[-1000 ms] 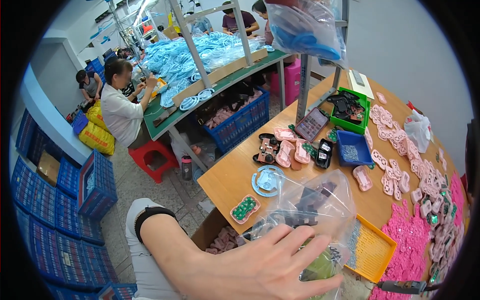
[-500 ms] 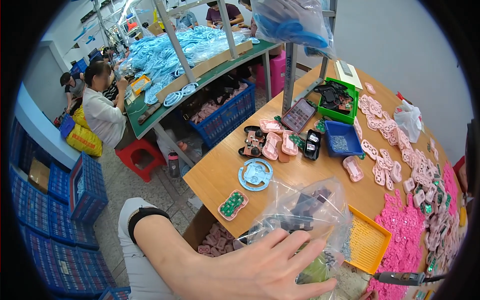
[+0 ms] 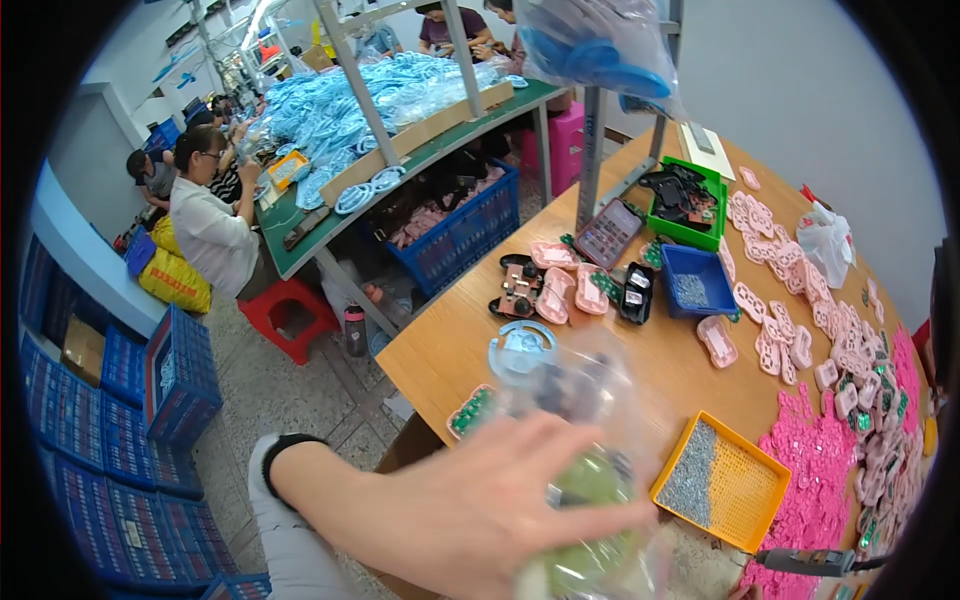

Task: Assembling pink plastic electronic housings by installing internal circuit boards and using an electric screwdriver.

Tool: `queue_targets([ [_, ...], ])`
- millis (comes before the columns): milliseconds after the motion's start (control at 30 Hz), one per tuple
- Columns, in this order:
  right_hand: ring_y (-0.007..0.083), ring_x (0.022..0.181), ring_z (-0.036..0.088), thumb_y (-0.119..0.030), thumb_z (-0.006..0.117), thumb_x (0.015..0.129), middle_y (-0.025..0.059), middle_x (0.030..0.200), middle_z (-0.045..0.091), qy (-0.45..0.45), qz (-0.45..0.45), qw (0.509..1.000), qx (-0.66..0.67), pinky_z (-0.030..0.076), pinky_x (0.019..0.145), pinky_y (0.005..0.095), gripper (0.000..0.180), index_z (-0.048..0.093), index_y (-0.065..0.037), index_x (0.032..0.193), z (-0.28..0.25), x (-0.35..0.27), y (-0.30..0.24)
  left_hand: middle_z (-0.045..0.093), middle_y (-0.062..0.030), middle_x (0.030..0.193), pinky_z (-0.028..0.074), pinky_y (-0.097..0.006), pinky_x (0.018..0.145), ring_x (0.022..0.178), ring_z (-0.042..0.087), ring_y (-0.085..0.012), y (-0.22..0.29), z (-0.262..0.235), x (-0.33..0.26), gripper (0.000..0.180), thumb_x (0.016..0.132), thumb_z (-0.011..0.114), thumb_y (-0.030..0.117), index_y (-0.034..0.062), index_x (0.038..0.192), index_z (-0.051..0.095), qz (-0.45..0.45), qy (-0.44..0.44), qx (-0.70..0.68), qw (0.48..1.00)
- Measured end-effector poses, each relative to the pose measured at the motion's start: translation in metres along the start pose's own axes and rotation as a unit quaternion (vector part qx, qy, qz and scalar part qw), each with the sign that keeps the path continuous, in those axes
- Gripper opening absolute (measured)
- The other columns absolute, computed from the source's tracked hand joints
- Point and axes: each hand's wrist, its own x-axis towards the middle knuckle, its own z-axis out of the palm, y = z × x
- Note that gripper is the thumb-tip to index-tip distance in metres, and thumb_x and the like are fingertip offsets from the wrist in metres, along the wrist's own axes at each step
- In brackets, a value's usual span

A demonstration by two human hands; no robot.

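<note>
My left hand [image 3: 470, 515], with a black band on the wrist, comes in from the lower left and grips a clear plastic bag [image 3: 585, 400] holding dark and green small parts. The bag is blurred and hangs over the near edge of the wooden table [image 3: 450, 340]. Just behind it lie a light blue round part [image 3: 520, 350] and a small tray of green pieces [image 3: 468, 412]. A yellow tray [image 3: 735, 490] with grey screws sits to the right of the bag. My right hand is out of sight.
Pink plastic shells [image 3: 800, 330], a blue tray [image 3: 697, 280], a green tray [image 3: 685, 200] and circuit boards [image 3: 520, 292] cover the table. A grey tool handle [image 3: 810, 562] lies at the lower right. People sit at a green bench [image 3: 300, 225] on the left, near a red stool [image 3: 290, 315] and blue crates [image 3: 180, 370].
My left hand has slid down and to the right over the bag, which now sits lower and blurred. The view has shifted so the table appears further right.
</note>
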Motion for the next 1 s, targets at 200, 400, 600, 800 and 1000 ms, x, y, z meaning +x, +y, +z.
queue_targets([
  [200,0.0286,0.083,0.062,-0.012,0.056,0.093,0.0186,0.095,0.064,0.01,-0.003,0.999,0.032,0.05,0.076,0.0311,0.02,0.057,0.006,0.102,0.005,0.0,0.008,0.047,-0.023,0.121,0.039,-0.047,0.097,0.112,0.048,-0.0428,-0.039,-0.02,-0.049,0.076,0.057,0.081,0.03,0.0168,0.127,0.055,-0.246,0.194,0.098,0.945],
  [400,0.029,0.085,0.062,-0.011,0.055,0.093,0.0189,0.097,0.064,-0.003,-0.001,0.999,0.05,0.049,0.078,0.0318,0.021,0.057,0.006,0.104,-0.001,0.008,-0.006,0.048,-0.0209,0.121,0.038,-0.044,0.097,0.113,0.047,-0.0407,-0.117,0.0,-0.06,0.076,0.058,0.079,0.024,0.014,0.128,0.053,-0.335,0.268,0.205,0.88],
  [600,0.0225,0.085,0.058,-0.007,0.052,0.093,0.0143,0.097,0.06,-0.007,0.088,0.995,0.041,0.046,0.078,0.0304,0.018,0.052,0.003,0.108,0.019,-0.012,0.046,0.043,-0.0246,0.124,0.036,-0.045,0.1,0.115,0.043,-0.0408,-0.178,0.05,-0.058,0.08,0.058,0.078,0.022,0.0141,0.132,0.048,-0.394,0.241,0.168,0.871],
  [800,0.0196,0.077,0.057,0.001,0.052,0.09,0.0101,0.089,0.056,0.015,0.054,0.995,0.082,0.045,0.066,0.0282,0.012,0.054,0.001,0.101,0.016,-0.01,0.042,0.033,-0.0271,0.135,0.03,-0.047,0.104,0.126,0.032,-0.0434,-0.173,0.059,-0.063,0.103,0.055,0.082,0.021,0.0126,0.143,0.032,-0.411,0.224,0.162,0.868],
  [1000,0.0196,0.076,0.055,-0.01,0.038,0.099,0.01,0.085,0.056,-0.032,0.121,0.976,0.18,0.044,0.069,0.0281,0.02,0.052,0.003,0.102,0.004,-0.01,0.048,0.031,-0.0242,0.141,0.023,-0.046,0.109,0.131,0.029,-0.0396,-0.085,0.031,-0.054,0.086,0.067,0.068,0.032,-0.0004,0.138,0.034,-0.326,0.298,0.288,0.85],
])
